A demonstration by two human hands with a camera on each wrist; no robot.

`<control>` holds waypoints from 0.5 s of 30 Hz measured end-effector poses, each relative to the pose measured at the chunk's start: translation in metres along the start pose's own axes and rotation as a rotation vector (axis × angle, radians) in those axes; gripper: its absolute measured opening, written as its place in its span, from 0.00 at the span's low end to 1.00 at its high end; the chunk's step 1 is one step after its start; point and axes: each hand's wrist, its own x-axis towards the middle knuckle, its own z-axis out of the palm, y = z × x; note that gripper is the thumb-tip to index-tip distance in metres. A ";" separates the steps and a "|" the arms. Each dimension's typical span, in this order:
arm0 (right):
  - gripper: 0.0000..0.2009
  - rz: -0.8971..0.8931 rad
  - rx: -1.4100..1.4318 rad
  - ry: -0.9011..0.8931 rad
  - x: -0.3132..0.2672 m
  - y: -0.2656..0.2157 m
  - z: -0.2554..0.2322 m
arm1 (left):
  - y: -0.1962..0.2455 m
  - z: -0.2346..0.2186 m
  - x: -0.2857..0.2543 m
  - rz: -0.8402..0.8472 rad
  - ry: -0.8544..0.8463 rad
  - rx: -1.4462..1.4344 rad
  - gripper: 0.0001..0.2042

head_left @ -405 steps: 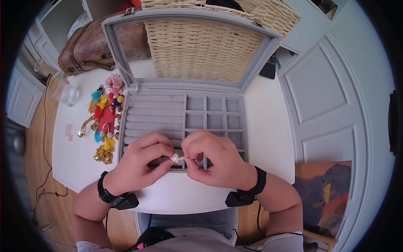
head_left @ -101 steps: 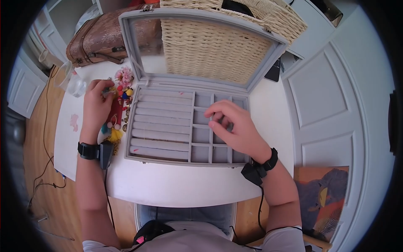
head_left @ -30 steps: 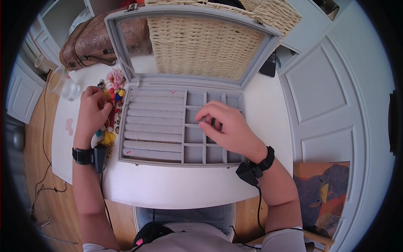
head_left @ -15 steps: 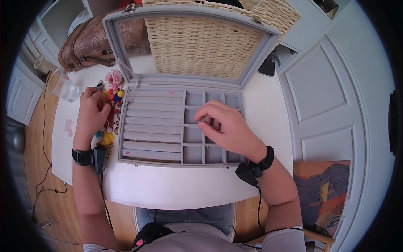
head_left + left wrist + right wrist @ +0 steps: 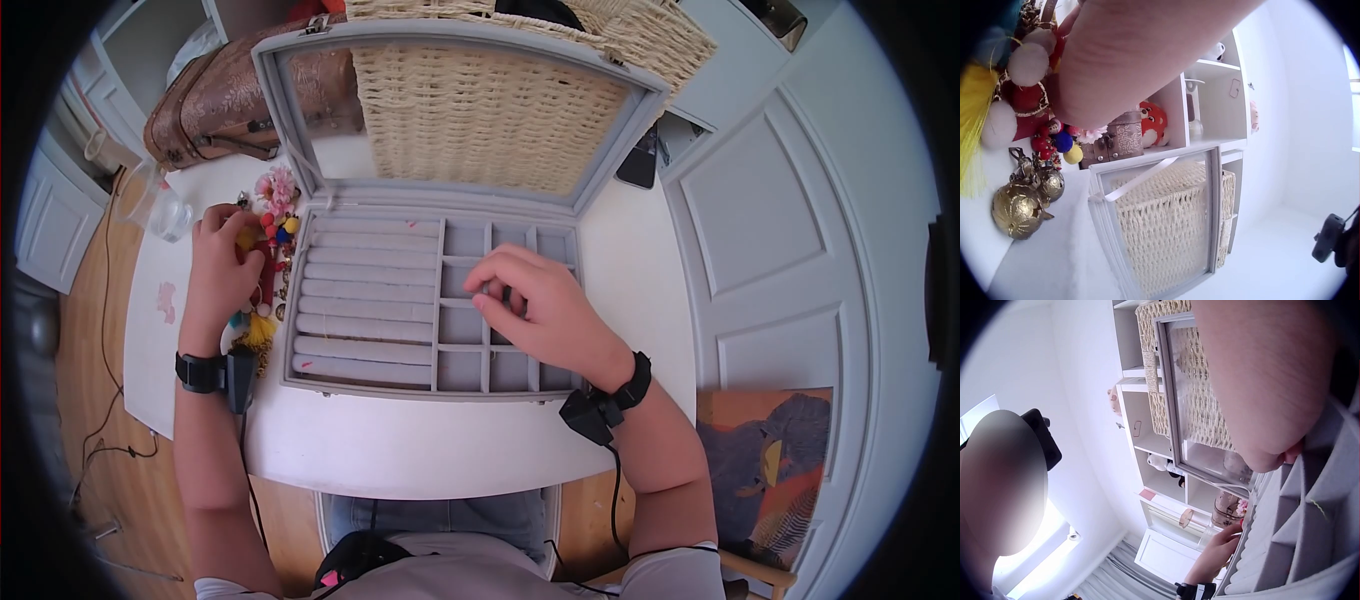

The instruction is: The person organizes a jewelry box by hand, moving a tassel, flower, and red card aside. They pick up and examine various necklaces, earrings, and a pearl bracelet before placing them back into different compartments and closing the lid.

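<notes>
My left hand (image 5: 225,262) is over the heap of jewellery at the table's left, fingers bent among the pieces; whether they pinch one I cannot tell. A pink flower ornament (image 5: 276,187), pompoms in red, blue and yellow (image 5: 290,225) and a yellow tassel (image 5: 262,331) show around it. In the left wrist view two gold ball-shaped bells (image 5: 1017,211) lie close to the box. Above the right-hand compartments of the grey jewellery box (image 5: 365,275) my right hand (image 5: 535,300) hovers with loosely curled fingers, nothing visible in them.
The box's glass lid (image 5: 450,30) stands raised against a woven basket (image 5: 480,110). Behind the heap sit a brown patterned case (image 5: 250,105) and a clear cup (image 5: 170,218). A dark phone (image 5: 638,165) lies beside the lid at right.
Earlier both hands held a small pale piece over the box's front edge. Since then the left hand has gone to the heap and the right back over the compartments; lately both barely move.
</notes>
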 end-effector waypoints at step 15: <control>0.05 0.003 0.010 0.002 0.000 0.001 0.001 | 0.025 -0.024 -0.007 -0.018 -0.129 -0.053 0.11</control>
